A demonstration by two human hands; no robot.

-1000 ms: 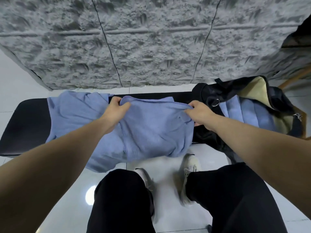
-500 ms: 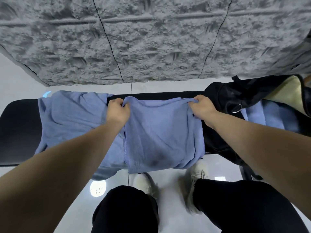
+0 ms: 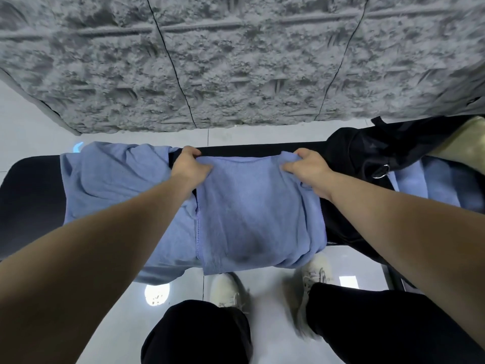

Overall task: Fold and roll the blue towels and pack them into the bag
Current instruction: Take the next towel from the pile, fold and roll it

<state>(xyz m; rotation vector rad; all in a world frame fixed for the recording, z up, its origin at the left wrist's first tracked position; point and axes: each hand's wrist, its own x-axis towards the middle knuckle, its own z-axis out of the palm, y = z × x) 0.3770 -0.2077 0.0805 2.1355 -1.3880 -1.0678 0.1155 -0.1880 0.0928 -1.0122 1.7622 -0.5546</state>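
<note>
A blue terry-cloth towel (image 3: 252,214) is spread across the black tabletop (image 3: 29,206), its near edge hanging over. Its far corners are pinched by the left hand (image 3: 189,166) and right hand (image 3: 307,170), both grips clenched on cloth. The open black fabric bag (image 3: 367,153) stands just right, rolled blue towels (image 3: 435,185) inside.

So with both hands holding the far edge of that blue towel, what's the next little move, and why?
Probably start rolling that edge toward the body. The left hand and right hand each grip a far corner of the blue towel, which lies folded across the black bench, its near end hanging over the front. The open bag beside it already holds towels.
</note>
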